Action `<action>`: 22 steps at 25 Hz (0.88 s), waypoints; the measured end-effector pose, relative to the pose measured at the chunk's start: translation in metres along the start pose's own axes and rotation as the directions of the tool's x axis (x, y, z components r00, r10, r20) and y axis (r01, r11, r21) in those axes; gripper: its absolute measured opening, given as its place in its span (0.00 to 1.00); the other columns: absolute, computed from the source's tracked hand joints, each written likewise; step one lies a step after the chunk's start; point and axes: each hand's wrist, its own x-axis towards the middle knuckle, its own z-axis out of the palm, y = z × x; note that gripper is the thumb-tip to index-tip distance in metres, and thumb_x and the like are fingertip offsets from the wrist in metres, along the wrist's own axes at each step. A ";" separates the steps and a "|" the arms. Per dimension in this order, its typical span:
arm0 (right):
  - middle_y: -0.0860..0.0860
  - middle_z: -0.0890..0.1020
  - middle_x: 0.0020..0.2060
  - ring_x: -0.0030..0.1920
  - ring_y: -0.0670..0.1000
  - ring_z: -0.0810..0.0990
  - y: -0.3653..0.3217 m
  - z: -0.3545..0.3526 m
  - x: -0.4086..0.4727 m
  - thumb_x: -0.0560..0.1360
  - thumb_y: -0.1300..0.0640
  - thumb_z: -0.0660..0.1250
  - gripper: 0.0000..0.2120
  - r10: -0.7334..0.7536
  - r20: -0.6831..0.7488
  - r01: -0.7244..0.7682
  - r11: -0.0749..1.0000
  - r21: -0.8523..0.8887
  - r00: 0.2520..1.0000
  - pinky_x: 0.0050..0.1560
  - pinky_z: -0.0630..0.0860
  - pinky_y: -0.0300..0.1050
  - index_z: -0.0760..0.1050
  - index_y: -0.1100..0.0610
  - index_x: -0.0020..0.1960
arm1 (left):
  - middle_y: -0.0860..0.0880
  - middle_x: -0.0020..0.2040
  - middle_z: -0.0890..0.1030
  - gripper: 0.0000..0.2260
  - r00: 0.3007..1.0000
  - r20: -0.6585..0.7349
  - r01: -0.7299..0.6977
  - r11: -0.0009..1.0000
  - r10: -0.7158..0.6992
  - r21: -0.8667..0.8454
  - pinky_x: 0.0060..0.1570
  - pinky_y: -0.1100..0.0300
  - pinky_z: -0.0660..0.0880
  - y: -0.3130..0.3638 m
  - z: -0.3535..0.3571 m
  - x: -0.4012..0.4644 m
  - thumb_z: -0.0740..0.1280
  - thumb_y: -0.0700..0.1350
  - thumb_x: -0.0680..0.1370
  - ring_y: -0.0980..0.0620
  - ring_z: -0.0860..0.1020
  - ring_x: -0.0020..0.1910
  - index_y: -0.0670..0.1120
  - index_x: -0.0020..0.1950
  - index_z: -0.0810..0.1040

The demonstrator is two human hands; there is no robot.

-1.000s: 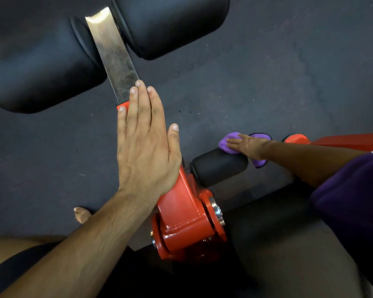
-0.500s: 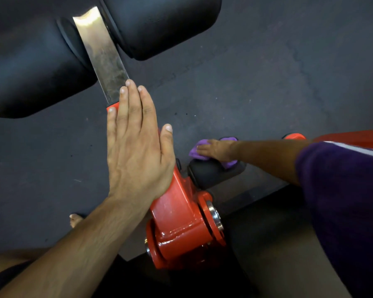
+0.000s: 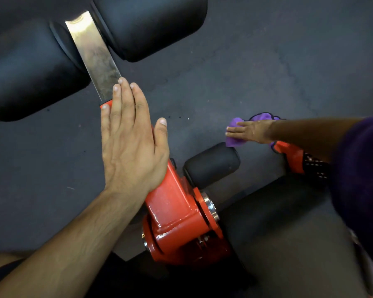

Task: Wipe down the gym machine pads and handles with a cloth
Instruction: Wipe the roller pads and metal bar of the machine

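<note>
My left hand (image 3: 131,147) lies flat, fingers straight, on the red machine arm (image 3: 174,209), with its fingertips reaching the steel bar (image 3: 95,54). My right hand (image 3: 252,131) is stretched out with straight fingers on top of a purple cloth (image 3: 235,143). Hand and cloth sit just past the outer end of a small black roller pad (image 3: 211,164), above a red bracket (image 3: 291,155). Whether the cloth touches the pad's end I cannot tell. Two large black roller pads (image 3: 30,72) (image 3: 151,24) flank the steel bar at the top.
Dark rubber floor (image 3: 278,61) surrounds the machine. A dark seat pad (image 3: 278,233) fills the lower right. My purple sleeve (image 3: 362,168) covers the right edge. A black strap with pale dots (image 3: 314,168) hangs by the red bracket.
My right hand slid the cloth left along the small roller pad, then back right past its outer end. My left hand stayed flat on the red arm.
</note>
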 end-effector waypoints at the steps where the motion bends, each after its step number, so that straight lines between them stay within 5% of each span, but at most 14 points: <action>1: 0.50 0.36 0.81 0.81 0.59 0.46 -0.001 -0.002 -0.001 0.72 0.69 0.69 0.58 -0.007 -0.085 0.007 1.000 -0.004 0.996 0.78 0.58 0.52 0.24 0.45 0.76 | 0.42 0.85 0.48 0.31 1.000 -0.004 -0.003 1.000 0.003 -0.001 0.82 0.48 0.42 0.000 0.000 0.000 0.48 0.54 0.85 0.49 0.44 0.84 0.40 0.84 0.49; 4: 0.51 0.45 0.82 0.80 0.62 0.54 -0.055 0.004 0.019 0.72 0.66 0.70 0.51 -0.305 -0.247 0.262 0.946 -0.193 0.920 0.68 0.73 0.61 0.43 0.46 0.82 | 0.42 0.85 0.48 0.31 1.000 -0.008 -0.004 1.000 0.004 -0.002 0.82 0.48 0.42 0.000 -0.001 -0.001 0.48 0.55 0.85 0.48 0.44 0.84 0.40 0.84 0.49; 7: 0.49 0.55 0.81 0.79 0.63 0.58 -0.085 0.011 0.038 0.74 0.64 0.71 0.40 -0.450 -0.111 0.417 0.879 -0.229 0.886 0.69 0.71 0.63 0.59 0.46 0.80 | 0.43 0.85 0.47 0.31 1.000 -0.011 0.004 1.000 -0.004 -0.003 0.82 0.48 0.42 0.000 0.000 -0.001 0.48 0.55 0.85 0.49 0.44 0.84 0.40 0.84 0.48; 12: 0.51 0.47 0.82 0.82 0.57 0.48 -0.031 -0.022 0.094 0.73 0.63 0.71 0.48 -0.205 -0.031 0.208 0.970 0.129 0.978 0.79 0.50 0.48 0.45 0.51 0.83 | 0.43 0.85 0.47 0.31 1.000 -0.010 0.006 1.000 -0.006 0.000 0.82 0.49 0.42 -0.001 0.001 0.000 0.48 0.55 0.84 0.49 0.44 0.84 0.41 0.84 0.48; 15: 0.50 0.47 0.82 0.81 0.56 0.51 -0.033 -0.033 0.103 0.65 0.69 0.77 0.58 -0.049 -0.172 0.104 0.939 0.328 0.984 0.78 0.54 0.47 0.47 0.49 0.83 | 0.43 0.85 0.47 0.31 1.000 -0.018 0.013 1.000 -0.013 -0.006 0.82 0.49 0.42 -0.002 0.001 -0.001 0.48 0.54 0.85 0.49 0.44 0.84 0.40 0.84 0.48; 18: 0.48 0.43 0.82 0.81 0.59 0.52 -0.071 -0.010 0.079 0.64 0.69 0.76 0.59 -0.220 -0.318 0.277 0.949 0.148 0.922 0.75 0.64 0.57 0.45 0.46 0.82 | 0.43 0.85 0.47 0.31 1.000 -0.029 -0.002 1.000 0.001 -0.012 0.82 0.49 0.42 -0.001 0.003 0.001 0.47 0.55 0.85 0.49 0.44 0.84 0.40 0.84 0.48; 20: 0.51 0.49 0.82 0.80 0.62 0.55 -0.074 0.028 0.056 0.72 0.67 0.66 0.44 -0.468 -0.259 0.428 0.882 -0.198 0.845 0.71 0.69 0.62 0.52 0.49 0.82 | 0.43 0.85 0.47 0.31 1.000 -0.026 -0.002 1.000 0.002 -0.006 0.82 0.48 0.42 -0.002 0.002 0.001 0.47 0.55 0.85 0.49 0.44 0.84 0.40 0.84 0.48; 22: 0.52 0.52 0.82 0.79 0.64 0.56 -0.055 0.055 0.030 0.76 0.66 0.56 0.34 -0.442 -0.241 0.367 0.881 -0.299 0.864 0.70 0.69 0.64 0.57 0.51 0.81 | 0.42 0.85 0.47 0.31 1.000 -0.025 0.002 1.000 -0.002 -0.017 0.82 0.48 0.42 -0.003 0.004 -0.001 0.47 0.55 0.85 0.49 0.44 0.84 0.40 0.84 0.48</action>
